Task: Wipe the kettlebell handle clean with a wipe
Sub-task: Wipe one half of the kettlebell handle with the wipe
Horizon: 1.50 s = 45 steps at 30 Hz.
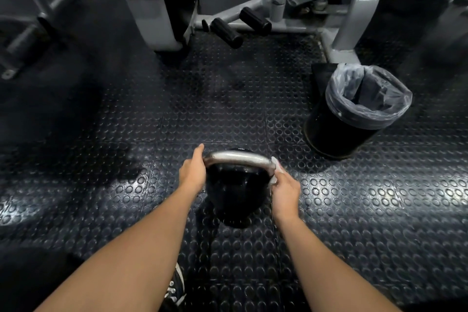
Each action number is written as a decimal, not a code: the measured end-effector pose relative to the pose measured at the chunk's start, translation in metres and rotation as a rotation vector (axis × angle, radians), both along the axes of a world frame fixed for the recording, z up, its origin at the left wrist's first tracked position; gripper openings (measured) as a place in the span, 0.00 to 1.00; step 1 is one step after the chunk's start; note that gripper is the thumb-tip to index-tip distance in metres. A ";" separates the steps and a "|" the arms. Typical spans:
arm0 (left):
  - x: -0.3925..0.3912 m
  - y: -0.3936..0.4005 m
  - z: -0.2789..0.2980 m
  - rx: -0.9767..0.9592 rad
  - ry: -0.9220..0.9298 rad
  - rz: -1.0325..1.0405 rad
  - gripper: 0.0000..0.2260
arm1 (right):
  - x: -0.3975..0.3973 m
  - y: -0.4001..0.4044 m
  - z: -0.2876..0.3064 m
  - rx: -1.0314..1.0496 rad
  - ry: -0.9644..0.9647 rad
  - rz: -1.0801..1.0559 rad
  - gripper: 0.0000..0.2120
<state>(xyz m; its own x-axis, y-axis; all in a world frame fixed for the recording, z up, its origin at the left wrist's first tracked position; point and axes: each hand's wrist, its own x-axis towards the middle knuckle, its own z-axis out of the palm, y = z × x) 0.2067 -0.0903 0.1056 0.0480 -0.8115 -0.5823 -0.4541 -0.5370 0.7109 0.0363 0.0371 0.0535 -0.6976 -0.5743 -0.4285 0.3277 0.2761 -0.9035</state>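
Note:
A black kettlebell [234, 195] with a shiny steel handle [236, 157] stands on the studded rubber floor in the lower middle of the head view. My left hand [193, 171] grips the left end of the handle, thumb on top. My right hand [285, 191] holds a white wipe [276, 171] pressed around the right bend of the handle. Most of the wipe is hidden inside my fingers.
A black waste bin [339, 132] with a clear liner stands to the right, beyond the kettlebell. Grey gym machine frames [357, 15] with black foam rollers [225, 31] line the back. My shoe [176, 289] shows at the bottom edge.

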 end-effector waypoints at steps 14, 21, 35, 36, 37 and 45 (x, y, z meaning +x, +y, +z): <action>0.001 -0.003 -0.005 -0.003 -0.010 -0.033 0.26 | 0.019 0.007 0.000 0.079 0.044 -0.049 0.15; 0.002 -0.005 -0.009 -0.007 -0.013 -0.053 0.33 | 0.011 0.002 0.003 0.066 0.068 -0.021 0.18; 0.004 -0.007 -0.016 0.023 -0.053 -0.063 0.43 | 0.005 0.009 -0.001 0.127 0.098 0.047 0.16; 0.004 -0.006 -0.015 0.022 -0.055 -0.062 0.44 | 0.004 0.004 0.000 0.136 0.076 0.044 0.15; 0.003 -0.007 -0.015 0.019 -0.052 -0.060 0.46 | 0.002 -0.001 0.002 0.136 0.059 0.034 0.16; 0.003 -0.008 -0.015 0.032 -0.055 -0.054 0.46 | 0.011 0.012 0.004 0.068 0.051 -0.019 0.17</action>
